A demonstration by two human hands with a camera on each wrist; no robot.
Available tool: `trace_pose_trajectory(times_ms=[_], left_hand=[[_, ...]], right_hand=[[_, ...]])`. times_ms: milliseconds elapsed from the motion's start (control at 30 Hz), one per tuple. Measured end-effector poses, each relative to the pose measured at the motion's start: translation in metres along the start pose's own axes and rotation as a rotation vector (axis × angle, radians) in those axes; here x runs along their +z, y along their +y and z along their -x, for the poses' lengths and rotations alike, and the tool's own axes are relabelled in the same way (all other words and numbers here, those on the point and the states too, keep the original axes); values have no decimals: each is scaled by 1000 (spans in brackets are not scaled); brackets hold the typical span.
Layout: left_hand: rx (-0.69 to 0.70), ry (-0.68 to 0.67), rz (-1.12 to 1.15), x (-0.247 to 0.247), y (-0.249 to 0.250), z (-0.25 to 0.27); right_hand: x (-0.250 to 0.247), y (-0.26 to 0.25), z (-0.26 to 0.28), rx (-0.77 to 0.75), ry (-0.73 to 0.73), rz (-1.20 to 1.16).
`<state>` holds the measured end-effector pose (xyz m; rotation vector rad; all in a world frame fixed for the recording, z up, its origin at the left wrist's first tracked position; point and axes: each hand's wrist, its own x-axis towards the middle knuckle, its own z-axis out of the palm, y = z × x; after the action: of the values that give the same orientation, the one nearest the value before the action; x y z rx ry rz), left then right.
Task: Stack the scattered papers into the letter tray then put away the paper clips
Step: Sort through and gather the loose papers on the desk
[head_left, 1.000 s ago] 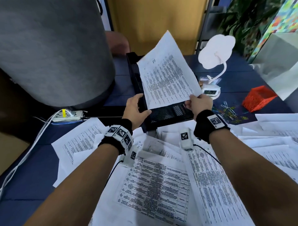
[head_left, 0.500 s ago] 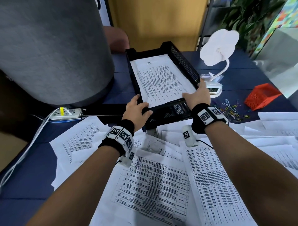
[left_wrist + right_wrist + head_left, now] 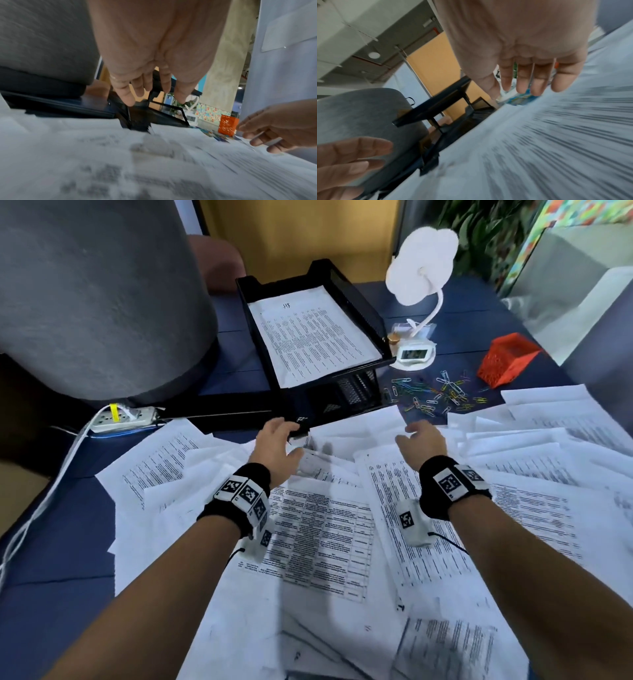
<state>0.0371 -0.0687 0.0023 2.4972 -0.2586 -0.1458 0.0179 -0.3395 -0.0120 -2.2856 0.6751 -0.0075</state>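
Sheet now lies in letter tray (image 3: 356,299); my left hand (image 3: 274,448) and right hand (image 3: 423,441), fingers loose and empty, back over scattered papers (image 3: 322,542) for next.

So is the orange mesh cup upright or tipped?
Tipped: the orange mesh cup leans on the blue table, its open mouth slanted; paper clips lie outside.

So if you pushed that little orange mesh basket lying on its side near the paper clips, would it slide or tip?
The orange mesh basket looks light, being open mesh and seemingly empty, so a nudge would likely slide it across the blue table. It already lies tilted on its side, so it could rock or roll onto another face. Its boxy shape suggests it won't roll far.
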Motion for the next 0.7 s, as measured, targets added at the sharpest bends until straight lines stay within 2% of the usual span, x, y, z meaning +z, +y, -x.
trace_pose_trajectory(times_ms=[233, 367, 500, 600, 700], left_hand=[[-46, -333, -130, 48, 22, 30], [-136, -475, -100, 73, 38, 39], [-142, -508, -74, 91, 55, 46], [-139, -505, 189, 104, 69, 51], [-142, -385, 440, 117, 88, 52]], right_hand=[[-16, 62, 29, 181, -119, 330], [-32, 78, 39, 194, -207, 451], [-41, 85, 41, 119, -298, 456], [-47, 87, 42, 80, -356, 447], [-52, 89, 44, 55, -378, 422]])
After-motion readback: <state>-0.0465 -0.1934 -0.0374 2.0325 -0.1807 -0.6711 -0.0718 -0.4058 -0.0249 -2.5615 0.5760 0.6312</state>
